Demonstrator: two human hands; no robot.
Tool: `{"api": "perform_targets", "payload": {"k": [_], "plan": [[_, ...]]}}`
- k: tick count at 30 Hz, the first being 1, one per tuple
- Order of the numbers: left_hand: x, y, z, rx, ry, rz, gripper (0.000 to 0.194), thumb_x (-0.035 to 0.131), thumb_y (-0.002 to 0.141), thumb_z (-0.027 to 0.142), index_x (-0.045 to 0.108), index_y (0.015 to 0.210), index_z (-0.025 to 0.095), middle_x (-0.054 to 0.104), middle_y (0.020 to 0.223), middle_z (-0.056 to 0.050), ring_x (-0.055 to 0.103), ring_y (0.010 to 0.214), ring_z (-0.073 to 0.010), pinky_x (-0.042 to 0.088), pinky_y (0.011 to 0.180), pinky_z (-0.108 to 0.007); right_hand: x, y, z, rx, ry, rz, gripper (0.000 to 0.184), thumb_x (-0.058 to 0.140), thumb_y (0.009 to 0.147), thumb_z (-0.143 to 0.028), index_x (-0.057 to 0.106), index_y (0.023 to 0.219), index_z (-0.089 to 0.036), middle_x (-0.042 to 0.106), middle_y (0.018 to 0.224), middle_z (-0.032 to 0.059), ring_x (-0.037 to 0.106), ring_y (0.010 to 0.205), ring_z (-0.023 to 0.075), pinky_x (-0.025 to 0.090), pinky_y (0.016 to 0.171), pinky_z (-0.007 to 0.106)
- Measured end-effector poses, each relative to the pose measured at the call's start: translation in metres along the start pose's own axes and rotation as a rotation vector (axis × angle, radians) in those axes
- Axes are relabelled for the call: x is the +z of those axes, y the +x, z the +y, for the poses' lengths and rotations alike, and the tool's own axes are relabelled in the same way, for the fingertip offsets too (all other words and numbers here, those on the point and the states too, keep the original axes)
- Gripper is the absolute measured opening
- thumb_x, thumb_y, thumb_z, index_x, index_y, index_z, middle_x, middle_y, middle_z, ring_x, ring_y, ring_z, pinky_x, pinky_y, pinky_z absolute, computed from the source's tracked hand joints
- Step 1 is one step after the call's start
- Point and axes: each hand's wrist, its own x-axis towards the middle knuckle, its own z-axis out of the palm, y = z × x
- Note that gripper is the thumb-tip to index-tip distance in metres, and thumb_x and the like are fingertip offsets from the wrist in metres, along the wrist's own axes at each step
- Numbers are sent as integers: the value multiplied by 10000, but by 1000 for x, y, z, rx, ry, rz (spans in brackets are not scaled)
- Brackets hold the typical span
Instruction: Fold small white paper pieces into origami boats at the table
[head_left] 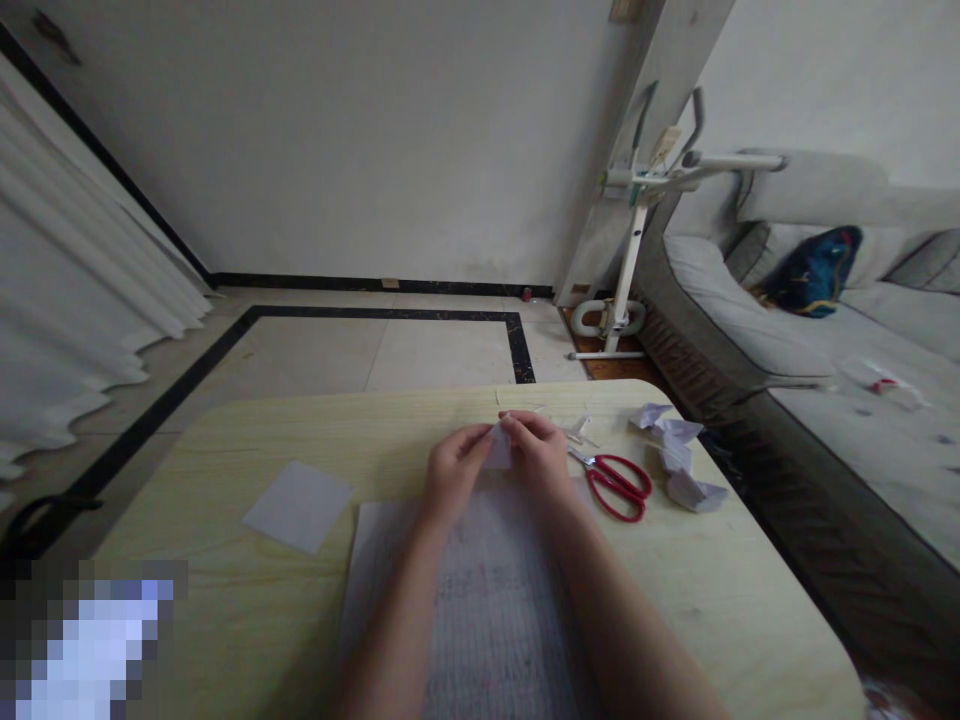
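Between my two hands is a small piece of white paper (500, 450), pinched near its top edge. My left hand (459, 465) is closed on its left side, fingertips meeting those of the other hand. On the right side, my right hand (538, 450) grips the same paper with thumb and fingers together. Under my forearms lies a larger sheet (480, 600) covered with lines and writing. Red-handled scissors (619, 485) rest just right of my right hand, blades pointing towards it. A square of white paper (298, 506) lies flat to the left.
Several folded paper pieces (679, 450) lie near the right edge of the wooden table (210, 450). Small paper scraps (581, 428) sit behind the scissors. Beyond the table stand a white exercise machine (628, 260) and a grey sofa (862, 420). A blurred bright patch covers the lower left.
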Motion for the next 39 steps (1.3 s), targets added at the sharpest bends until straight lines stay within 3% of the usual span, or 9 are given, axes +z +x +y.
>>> {"api": "perform_targets", "payload": {"k": [10, 33, 39], "plan": [[1, -2, 6, -6, -2, 26, 268, 626, 777, 337, 717, 932, 139, 729, 983, -83, 658, 946, -219, 484, 875, -322, 1, -2, -6, -9, -24, 15, 159, 729, 638, -341, 728, 672, -185, 664, 612, 13, 555, 589, 148, 428, 595, 279], [-1, -1, -1, -12, 46, 9, 255, 615, 792, 313, 723, 969, 163, 728, 1014, -73, 656, 975, -230, 480, 902, -346, 3, -3, -9, -43, -61, 5, 132, 727, 646, -331, 728, 674, -202, 706, 696, 19, 606, 683, 178, 456, 702, 310], [-1, -1, -3, 5, 40, 1, 267, 615, 795, 318, 720, 988, 166, 722, 1036, -72, 647, 997, -229, 469, 922, -345, 1, -2, -7, -37, -55, 14, 142, 721, 643, -335, 726, 670, -196, 678, 639, 9, 578, 634, 164, 445, 649, 293]]}}
